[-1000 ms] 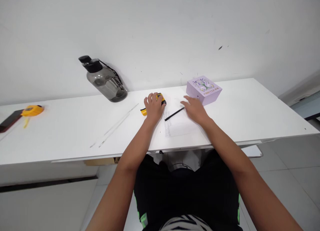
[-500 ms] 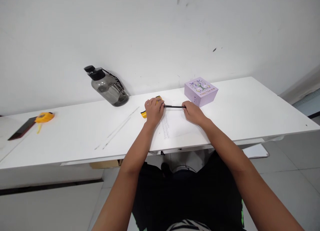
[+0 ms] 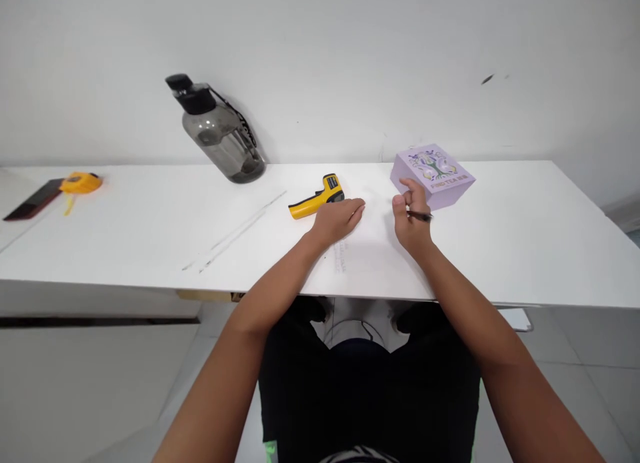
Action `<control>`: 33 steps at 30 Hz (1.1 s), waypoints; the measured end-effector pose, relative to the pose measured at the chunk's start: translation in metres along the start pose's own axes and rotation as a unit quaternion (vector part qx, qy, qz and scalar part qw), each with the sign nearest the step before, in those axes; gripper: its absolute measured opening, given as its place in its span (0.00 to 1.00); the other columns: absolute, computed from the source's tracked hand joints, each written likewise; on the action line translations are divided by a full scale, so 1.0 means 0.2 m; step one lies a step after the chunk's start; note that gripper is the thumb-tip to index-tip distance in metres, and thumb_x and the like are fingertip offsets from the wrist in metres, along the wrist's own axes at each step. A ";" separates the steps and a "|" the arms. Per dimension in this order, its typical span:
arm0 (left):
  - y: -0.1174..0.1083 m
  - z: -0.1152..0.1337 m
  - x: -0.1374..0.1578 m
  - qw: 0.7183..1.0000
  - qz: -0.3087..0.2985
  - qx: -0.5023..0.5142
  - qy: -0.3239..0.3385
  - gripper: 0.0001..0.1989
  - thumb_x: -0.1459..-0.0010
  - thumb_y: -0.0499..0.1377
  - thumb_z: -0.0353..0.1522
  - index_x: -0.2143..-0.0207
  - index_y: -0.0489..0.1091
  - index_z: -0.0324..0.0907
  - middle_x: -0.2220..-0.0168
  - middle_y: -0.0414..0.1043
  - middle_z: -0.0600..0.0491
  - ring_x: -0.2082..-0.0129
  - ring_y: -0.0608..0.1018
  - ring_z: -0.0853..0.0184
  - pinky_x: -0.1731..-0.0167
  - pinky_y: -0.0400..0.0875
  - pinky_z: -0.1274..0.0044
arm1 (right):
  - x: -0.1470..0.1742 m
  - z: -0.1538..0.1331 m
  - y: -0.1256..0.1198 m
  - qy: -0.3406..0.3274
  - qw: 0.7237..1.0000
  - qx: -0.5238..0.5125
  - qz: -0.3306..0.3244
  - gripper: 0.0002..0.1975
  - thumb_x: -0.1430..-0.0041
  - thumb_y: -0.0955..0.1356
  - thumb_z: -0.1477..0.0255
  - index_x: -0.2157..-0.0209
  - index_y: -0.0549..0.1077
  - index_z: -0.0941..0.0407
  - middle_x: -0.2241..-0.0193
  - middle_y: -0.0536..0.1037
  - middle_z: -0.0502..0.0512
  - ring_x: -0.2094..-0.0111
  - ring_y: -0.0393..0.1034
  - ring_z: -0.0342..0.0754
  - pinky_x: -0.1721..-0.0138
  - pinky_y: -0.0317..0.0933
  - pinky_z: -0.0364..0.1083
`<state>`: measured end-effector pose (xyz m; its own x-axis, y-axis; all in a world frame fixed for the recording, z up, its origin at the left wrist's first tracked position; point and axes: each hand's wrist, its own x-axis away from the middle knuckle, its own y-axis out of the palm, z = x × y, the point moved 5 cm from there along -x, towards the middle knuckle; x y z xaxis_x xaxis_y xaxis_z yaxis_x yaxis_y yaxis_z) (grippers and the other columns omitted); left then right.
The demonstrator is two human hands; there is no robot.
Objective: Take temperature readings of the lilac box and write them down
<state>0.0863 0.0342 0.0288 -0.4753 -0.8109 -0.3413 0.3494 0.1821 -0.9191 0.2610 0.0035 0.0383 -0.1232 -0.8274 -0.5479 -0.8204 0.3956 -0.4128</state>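
Note:
My right hand (image 3: 413,216) is raised just in front of the purple box, its fingers curled round a dark pen (image 3: 421,216). The pen's end sticks out at the right side of the hand. My left hand (image 3: 341,217) rests on a white sheet of paper (image 3: 370,266) with faint handwriting, its fingers curled together. Whatever is under those fingers, if anything, is hidden. Just behind the left hand lies a yellow and black infrared thermometer gun (image 3: 316,201).
A purple tea box (image 3: 435,173) stands at the right rear. A grey water bottle (image 3: 225,139) with a black lid is near the wall. At far left lie a yellow tape measure (image 3: 81,182) and a dark flat object (image 3: 34,201). Dark streaks mark the white table (image 3: 150,229).
My hands have drawn apart; the pen that stretched between them is now only in my right hand. My left hand has uncovered more of the thermometer gun. The camera view has shifted.

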 end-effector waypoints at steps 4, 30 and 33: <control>0.08 0.00 -0.02 0.997 -0.059 0.026 0.034 0.19 0.31 0.45 0.37 0.49 0.72 0.46 0.58 0.80 0.51 0.60 0.79 0.64 0.71 0.62 0.76 | 0.06 -0.05 0.11 -0.042 0.988 -0.089 -0.115 0.27 0.33 0.54 0.51 0.41 0.57 0.53 0.64 0.71 0.56 0.64 0.69 0.50 0.60 0.65 0.52; 0.06 0.01 0.00 0.989 -0.136 0.056 0.021 0.16 0.34 0.50 0.33 0.46 0.68 0.47 0.53 0.78 0.53 0.54 0.78 0.64 0.65 0.66 0.76 | 0.20 -0.14 0.33 -0.006 0.939 -0.045 -0.340 0.22 0.36 0.62 0.57 0.80 0.64 0.55 0.81 0.65 0.48 0.77 0.60 0.43 0.72 0.54 0.45; 0.05 0.02 0.01 0.988 -0.139 0.059 0.021 0.16 0.34 0.50 0.33 0.46 0.68 0.46 0.53 0.78 0.52 0.54 0.78 0.65 0.65 0.65 0.76 | 0.20 -0.13 0.33 -0.018 0.939 -0.037 -0.341 0.21 0.36 0.62 0.58 0.80 0.66 0.55 0.80 0.67 0.49 0.76 0.60 0.43 0.71 0.54 0.45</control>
<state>0.0919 0.0331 0.0204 -0.5988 -0.7959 -0.0895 0.2908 -0.1120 -0.9502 0.1871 -0.0143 0.0084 0.4624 -0.8641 -0.1988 -0.7387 -0.2514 -0.6254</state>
